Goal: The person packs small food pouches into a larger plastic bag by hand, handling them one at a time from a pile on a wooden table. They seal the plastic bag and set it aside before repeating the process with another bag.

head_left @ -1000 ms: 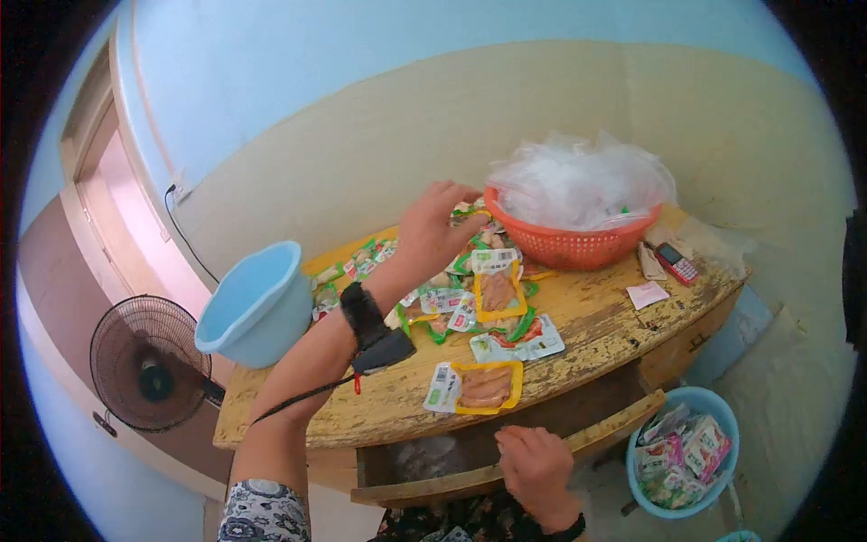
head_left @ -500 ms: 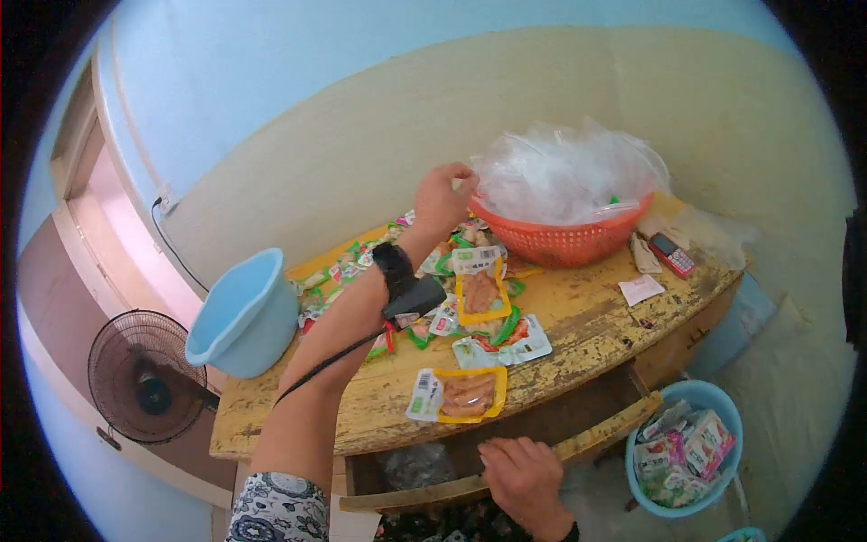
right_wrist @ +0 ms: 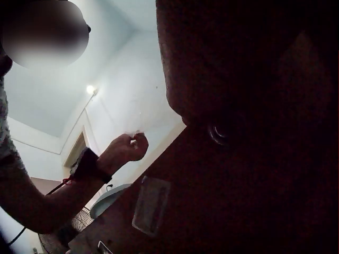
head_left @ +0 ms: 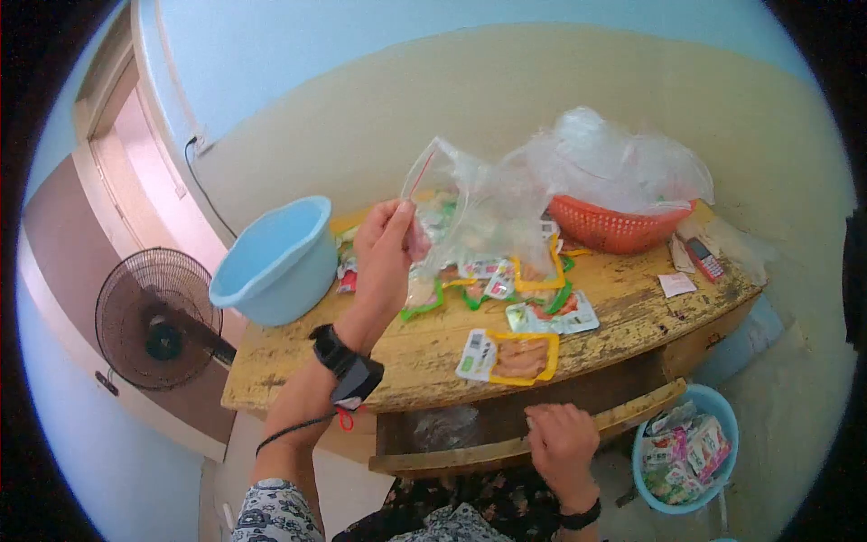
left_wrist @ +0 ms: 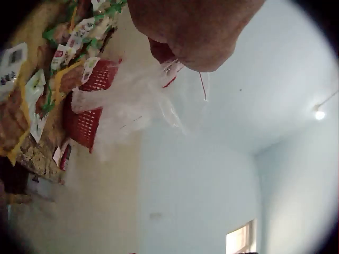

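My left hand (head_left: 384, 257) pinches a clear zip-lock bag (head_left: 474, 194) with a red line along its mouth, held up over the table. In the left wrist view the bag (left_wrist: 169, 108) trails from the fingers toward the red basket. Through the plastic, packets of snacks show on the tabletop behind. My right hand (head_left: 564, 443) is at the front of the open drawer (head_left: 623, 417), its fingers loosely bent and holding nothing. On the table's front edge, just above that hand, lies a yellow-edged snack packet (head_left: 522, 358).
An orange-red basket (head_left: 623, 230) heaped with clear bags (head_left: 623, 167) stands at the back right. Beside it lie a phone (head_left: 703, 259) and a paper slip (head_left: 676, 285). A blue basin (head_left: 275, 262) sits at the left. On the floor, a blue tub (head_left: 733, 479) holds packets.
My left hand has drawn a clear bag out of the basket and moved left and nearer with it. The right hand stays by the drawer front.
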